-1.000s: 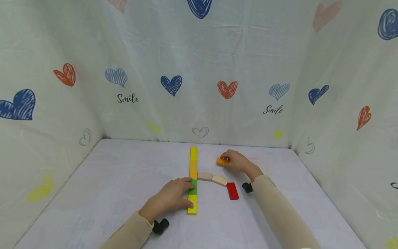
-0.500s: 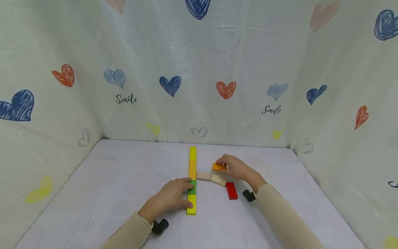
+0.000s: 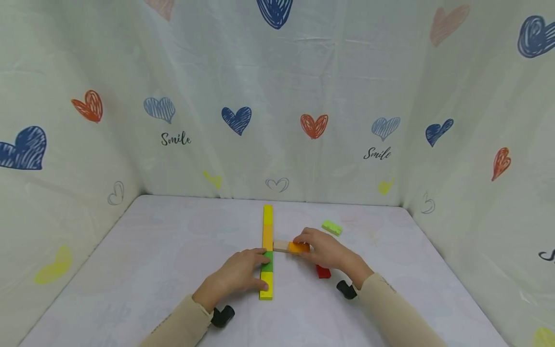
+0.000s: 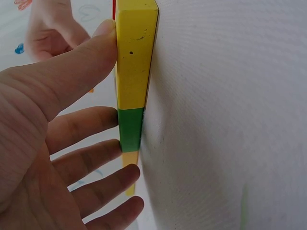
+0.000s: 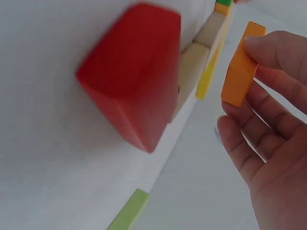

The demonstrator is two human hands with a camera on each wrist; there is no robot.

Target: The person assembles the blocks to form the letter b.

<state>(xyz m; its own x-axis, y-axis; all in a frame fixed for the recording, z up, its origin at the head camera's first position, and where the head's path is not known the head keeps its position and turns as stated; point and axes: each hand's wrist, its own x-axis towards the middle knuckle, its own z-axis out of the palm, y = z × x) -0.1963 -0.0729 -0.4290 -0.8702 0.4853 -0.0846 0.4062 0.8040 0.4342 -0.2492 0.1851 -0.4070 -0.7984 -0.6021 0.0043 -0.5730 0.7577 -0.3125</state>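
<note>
My right hand (image 3: 327, 250) pinches an orange block (image 3: 299, 247) between thumb and fingertips. In the right wrist view the orange block (image 5: 243, 64) hangs above two plain wooden blocks (image 5: 194, 64). My left hand (image 3: 236, 274) lies along a straight row of end-to-end blocks, its thumb on the near yellow block (image 3: 266, 285) and a fingertip on the green block (image 3: 267, 262). Its fingers are spread and fairly straight in the left wrist view, touching the row's side. From the row's right side a plain wooden block (image 3: 280, 246) runs out; its neighbour is hidden behind my right hand.
A red block (image 3: 323, 272) lies partly hidden beneath my right wrist. Behind that hand sits a light green block (image 3: 332, 228). The row continues backward with orange and yellow blocks (image 3: 268, 216). A heart-printed curtain (image 3: 277, 149) stands around the table's back and sides.
My right hand has carried the orange block left and toward me, over the wooden blocks. The light green block has come into sight behind it. My left hand stays in place.
</note>
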